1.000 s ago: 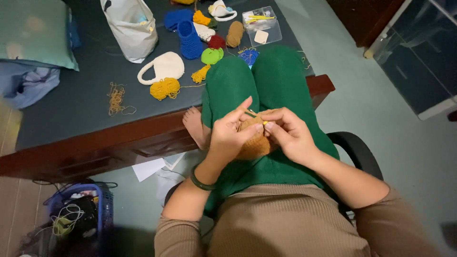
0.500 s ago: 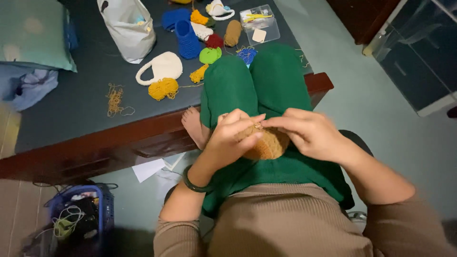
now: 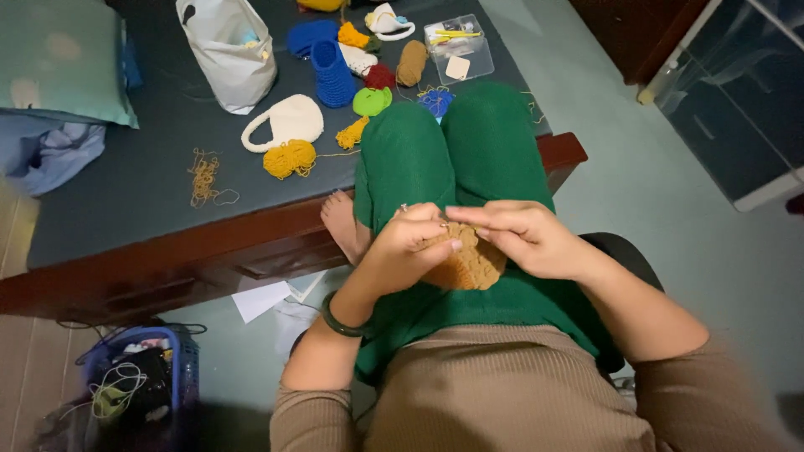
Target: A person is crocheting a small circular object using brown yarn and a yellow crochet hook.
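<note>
At the centre of the frame, both hands meet over a tan crochet piece [image 3: 466, 266] that rests on the lap, on the green trousers [image 3: 435, 159]. The left hand [image 3: 408, 248] curls its fingers closed over the piece's left edge, thumb tip pressed onto the yarn; a dark bangle [image 3: 337, 316] circles that wrist. The right hand [image 3: 521, 237] comes in from the right, its fingers drawn together and pinching the piece's upper edge. The piece is a rounded, ribbed patch; its long axis runs roughly from the upper left to the lower right of the frame, with the rounded end pointing toward the lower right. Whether a hook is in the grip cannot be told.

The legs stretch up the frame onto the bench [image 3: 126, 201], which is covered in dark cloth. On it, in the upper middle of the frame, lie a cream crochet bag [image 3: 289, 121], a yellow yarn ball [image 3: 290, 158], a blue crochet piece [image 3: 333, 77], a green round piece [image 3: 372, 101] and a clear plastic box [image 3: 459, 46]. A white cloth bag [image 3: 226, 50] stands at the upper left. A blue basket [image 3: 138, 385] sits on the floor at the lower left.
</note>
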